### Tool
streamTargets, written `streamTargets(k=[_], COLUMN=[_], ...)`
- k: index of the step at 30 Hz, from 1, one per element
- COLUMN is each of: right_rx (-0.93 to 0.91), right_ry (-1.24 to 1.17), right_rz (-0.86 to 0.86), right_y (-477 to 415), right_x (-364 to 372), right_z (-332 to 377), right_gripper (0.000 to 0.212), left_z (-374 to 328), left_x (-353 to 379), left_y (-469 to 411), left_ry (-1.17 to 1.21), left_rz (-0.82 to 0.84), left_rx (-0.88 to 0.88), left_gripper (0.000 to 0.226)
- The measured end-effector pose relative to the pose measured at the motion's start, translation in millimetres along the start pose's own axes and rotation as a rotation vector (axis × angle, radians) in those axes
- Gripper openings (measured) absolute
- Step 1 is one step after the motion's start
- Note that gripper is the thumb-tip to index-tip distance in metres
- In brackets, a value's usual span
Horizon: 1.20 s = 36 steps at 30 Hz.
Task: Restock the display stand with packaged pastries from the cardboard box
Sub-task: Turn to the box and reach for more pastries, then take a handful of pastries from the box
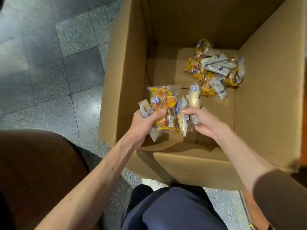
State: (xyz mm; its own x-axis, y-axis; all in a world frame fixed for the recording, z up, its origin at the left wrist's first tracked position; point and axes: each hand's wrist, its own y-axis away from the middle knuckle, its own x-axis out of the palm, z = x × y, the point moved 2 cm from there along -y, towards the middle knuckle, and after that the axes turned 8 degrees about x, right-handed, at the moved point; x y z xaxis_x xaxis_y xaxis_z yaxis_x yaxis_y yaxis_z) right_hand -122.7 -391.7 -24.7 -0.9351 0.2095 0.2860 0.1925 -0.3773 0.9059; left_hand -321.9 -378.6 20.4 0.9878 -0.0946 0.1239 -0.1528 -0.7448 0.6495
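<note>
An open cardboard box (274, 90) stands on the floor in front of me. Above its near half, my left hand (142, 123) grips a bunch of packaged pastries (163, 103), yellow and clear wrappers fanned upward. My right hand (204, 122) pinches white-wrapped pastries (193, 100) at the bunch's right side, thumb on top. A loose pile of several more pastry packs (216, 68) lies on the box bottom toward the far right corner. The display stand is not in view.
Grey speckled floor tiles (69, 72) spread to the left of the box. My knees in dark blue trousers (174, 208) sit below the box's near flap (191, 165). A brown sleeve or garment (33, 171) fills the lower left.
</note>
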Motion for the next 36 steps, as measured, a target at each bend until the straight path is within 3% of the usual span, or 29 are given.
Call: streamTargets(k=[2, 4, 8, 11, 14, 18, 19, 23, 26, 33, 36], right_rx=[-0.064, -0.136, -0.234, -0.289, -0.303, -0.301, -0.307, -0.347, -0.349, -0.292, -0.201], right_ry=[0.024, 0.036, 0.080, 0.174, 0.263, 0.383, 0.434, 0.630, 0.767, 1.113, 1.164], right_rz=[0.019, 0.051, 0.182, 0.305, 0.389, 0.534, 0.587, 0.795, 0.885, 1.031, 1.030], right_y=[18, 40, 94, 136, 169, 198, 205, 227, 238, 227, 203], right_x=[33, 70, 155, 219, 283, 365, 385, 457, 507, 622, 669], right_z=[-7, -16, -45, -78, -117, -164, -174, -211, -237, -290, -298], right_gripper=[0.085, 0.096, 0.088, 0.064, 0.061, 0.053, 0.056, 0.099, 0.106, 0.092, 0.066], left_z=[-11, -19, -24, -20, -15, -5, -2, 10, 18, 35, 36], left_x=[-20, -42, -93, -141, -188, -244, -257, -302, -332, -411, -453], left_y=[33, 69, 151, 217, 284, 369, 389, 452, 488, 531, 529], left_ry=[-0.002, 0.011, 0.132, 0.211, 0.307, 0.393, 0.402, 0.428, 0.417, 0.302, 0.240], left_rz=[-0.058, -0.113, -0.211, -0.272, -0.353, -0.484, -0.519, -0.667, -0.793, -1.058, -1.105], left_rx=[0.070, 0.137, 0.294, 0.386, 0.464, 0.558, 0.581, 0.652, 0.671, 0.692, 0.632], left_gripper=[0.040, 0.040, 0.033, 0.048, 0.062, 0.043, 0.041, 0.041, 0.026, 0.026, 0.034])
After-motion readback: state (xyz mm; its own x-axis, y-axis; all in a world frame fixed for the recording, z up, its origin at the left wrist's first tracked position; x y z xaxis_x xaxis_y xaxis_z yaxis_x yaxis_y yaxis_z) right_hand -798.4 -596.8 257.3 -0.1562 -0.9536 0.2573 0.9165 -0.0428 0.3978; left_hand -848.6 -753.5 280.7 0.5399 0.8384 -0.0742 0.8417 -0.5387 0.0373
